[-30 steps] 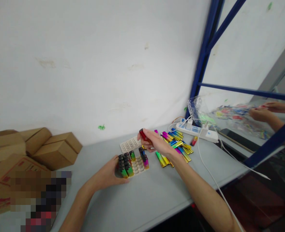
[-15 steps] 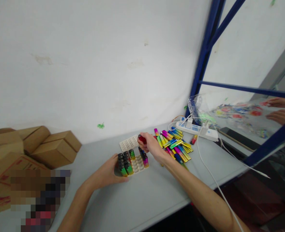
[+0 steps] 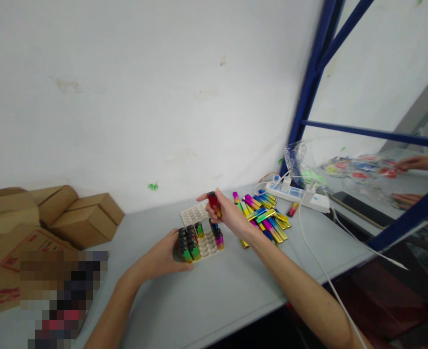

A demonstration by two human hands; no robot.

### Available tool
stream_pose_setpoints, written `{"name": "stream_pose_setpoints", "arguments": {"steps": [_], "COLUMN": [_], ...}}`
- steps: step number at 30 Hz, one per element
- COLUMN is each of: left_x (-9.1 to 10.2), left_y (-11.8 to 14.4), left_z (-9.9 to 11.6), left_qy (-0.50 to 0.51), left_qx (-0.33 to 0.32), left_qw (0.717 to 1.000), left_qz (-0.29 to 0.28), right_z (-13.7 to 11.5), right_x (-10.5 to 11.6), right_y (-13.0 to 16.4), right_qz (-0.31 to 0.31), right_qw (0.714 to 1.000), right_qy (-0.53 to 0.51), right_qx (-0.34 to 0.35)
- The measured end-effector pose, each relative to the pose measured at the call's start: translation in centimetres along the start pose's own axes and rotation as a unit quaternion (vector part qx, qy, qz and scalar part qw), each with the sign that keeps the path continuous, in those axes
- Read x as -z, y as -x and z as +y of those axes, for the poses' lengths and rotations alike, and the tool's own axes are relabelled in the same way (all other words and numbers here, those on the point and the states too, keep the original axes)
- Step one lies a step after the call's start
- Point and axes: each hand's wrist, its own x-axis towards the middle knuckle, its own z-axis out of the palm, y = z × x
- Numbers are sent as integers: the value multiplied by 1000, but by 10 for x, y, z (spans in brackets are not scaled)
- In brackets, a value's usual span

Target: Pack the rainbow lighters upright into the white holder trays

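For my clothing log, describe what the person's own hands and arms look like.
The left hand and right hand are ungloved. The left forearm and right forearm are bare, with no sleeve in view. No watch or bracelet shows; any ring is too small to tell.

glossy lighters (image 3: 195, 251), matt tray (image 3: 209, 246) (perhaps plastic)

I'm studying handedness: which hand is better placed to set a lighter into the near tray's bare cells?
The right hand, most likely: it holds a red lighter close to the bare cells of the near tray. The left hand curves around the standing lighters at the tray's left end.
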Motion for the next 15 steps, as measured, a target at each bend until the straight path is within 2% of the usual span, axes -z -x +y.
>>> {"name": "stream_pose_setpoints", "arguments": {"steps": [5,10,12,15], "left_x": [-1,-1,0,0], "left_y": [-1,0,-1,-1], "left_z": [0,0,1,3], "left_qy": [1,-4,-3,12], "left_qx": [-15,-2,7,11], "left_qw": [1000,1000,1000,1000], "left_qz": [3,2,1,-4], "right_z": [-7,-11,-10,-8], "right_x": [1,2,4,6], "right_y": [5,9,10,10], "right_qz": [-18,-12,-17,-41], "right_qw": [998,989,976,935], "right_qy": [53,135,207,343], "right_qx": [36,57,66,81]}}
